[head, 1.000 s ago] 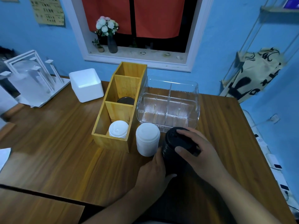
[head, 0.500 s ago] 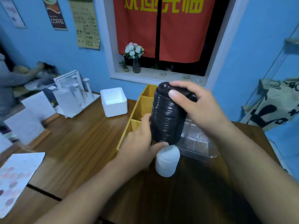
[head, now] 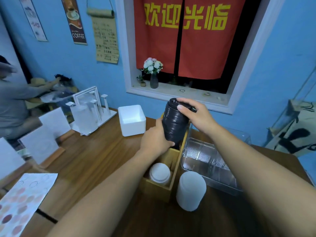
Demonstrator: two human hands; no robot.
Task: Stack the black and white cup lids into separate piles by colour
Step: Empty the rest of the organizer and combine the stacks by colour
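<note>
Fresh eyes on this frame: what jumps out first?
A tall black lid stack is held mid-frame above the wooden organiser, left hand gripping its lower side, right hand its top. One white lid stack sits in the organiser's nearest compartment; another white stack stands on the table beside it. A red curtain with yellow characters hangs behind.

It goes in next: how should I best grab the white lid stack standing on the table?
Grip the white lid stack round its lower sides, coming from the near side, probably: it stands upright, the wooden organiser crowds its left and the clear tray its far side.
</note>
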